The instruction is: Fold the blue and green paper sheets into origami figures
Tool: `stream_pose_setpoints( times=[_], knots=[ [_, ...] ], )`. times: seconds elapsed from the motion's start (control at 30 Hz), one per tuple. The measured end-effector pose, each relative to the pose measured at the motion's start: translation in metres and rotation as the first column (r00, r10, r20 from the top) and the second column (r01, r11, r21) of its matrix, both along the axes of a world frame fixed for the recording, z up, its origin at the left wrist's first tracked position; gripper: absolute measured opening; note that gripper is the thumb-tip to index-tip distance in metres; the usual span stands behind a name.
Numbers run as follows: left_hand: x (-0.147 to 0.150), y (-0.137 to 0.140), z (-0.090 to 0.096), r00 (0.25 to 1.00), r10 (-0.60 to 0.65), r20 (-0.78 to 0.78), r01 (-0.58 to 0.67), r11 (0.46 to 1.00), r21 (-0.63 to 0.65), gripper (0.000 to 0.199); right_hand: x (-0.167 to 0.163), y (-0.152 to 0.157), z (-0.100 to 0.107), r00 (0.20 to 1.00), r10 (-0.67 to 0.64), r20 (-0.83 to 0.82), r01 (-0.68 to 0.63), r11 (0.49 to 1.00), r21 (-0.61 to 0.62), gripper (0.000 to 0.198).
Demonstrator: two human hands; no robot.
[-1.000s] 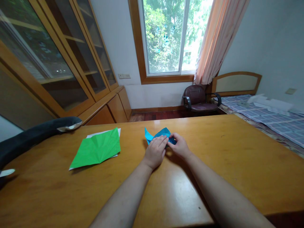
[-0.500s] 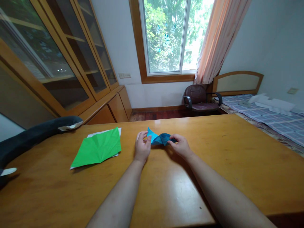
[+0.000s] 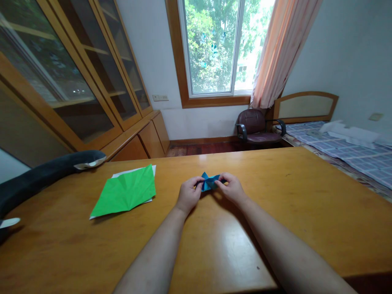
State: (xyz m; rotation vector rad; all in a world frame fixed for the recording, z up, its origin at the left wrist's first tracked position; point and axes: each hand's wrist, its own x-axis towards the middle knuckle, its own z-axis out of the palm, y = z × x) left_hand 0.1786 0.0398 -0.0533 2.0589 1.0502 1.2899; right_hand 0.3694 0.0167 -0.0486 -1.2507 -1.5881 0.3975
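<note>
Blue folded paper (image 3: pixel 209 184) with a small pointed flap standing up near its left end is stretched between the two bare hands, over the far half of the glossy yellow-brown wooden counter (image 3: pixel 260 228). Thumb and fingers of the left hand (image 3: pixel 190 192) are closed in a pinch on its left end, and the right hand (image 3: pixel 232 188) pinches the right end just as tightly. Well apart to the left, a creased bright green paper sheet (image 3: pixel 127 192) lies over white paper (image 3: pixel 154 170), near a long dark-grey-and-white object (image 3: pixel 45 171).
</note>
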Motion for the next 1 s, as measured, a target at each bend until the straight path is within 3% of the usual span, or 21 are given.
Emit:
stream_pose_setpoints(
  times=[0.17, 0.33, 0.63, 0.87, 1.0],
  knots=[
    [0.003, -0.007, 0.006, 0.995, -0.001, -0.097, 0.004, 0.999, 0.031, 0.014, 0.000, 0.001, -0.001, 1.000, -0.009, 0.020, 0.009, 0.999, 0.037, 0.016],
    [0.006, -0.012, 0.012, 0.986, 0.018, -0.167, 0.008, 0.988, 0.157, 0.014, 0.000, 0.003, -0.006, 0.999, -0.041, -0.001, 0.041, 0.998, 0.044, 0.019],
    [0.012, -0.017, 0.015, 0.953, -0.017, -0.303, 0.109, 0.952, 0.287, 0.022, 0.000, 0.004, -0.007, 0.990, -0.121, 0.071, 0.119, 0.992, 0.036, 0.019],
    [0.019, -0.018, 0.013, 0.914, 0.124, -0.385, 0.032, 0.927, 0.374, 0.024, 0.001, 0.003, -0.006, 0.985, -0.135, 0.111, 0.132, 0.991, 0.038, 0.013],
    [0.019, -0.018, 0.010, 0.909, 0.138, -0.393, 0.016, 0.931, 0.365, 0.024, 0.001, 0.002, -0.003, 0.984, -0.138, 0.113, 0.134, 0.990, 0.041, 0.010]
  ],
)
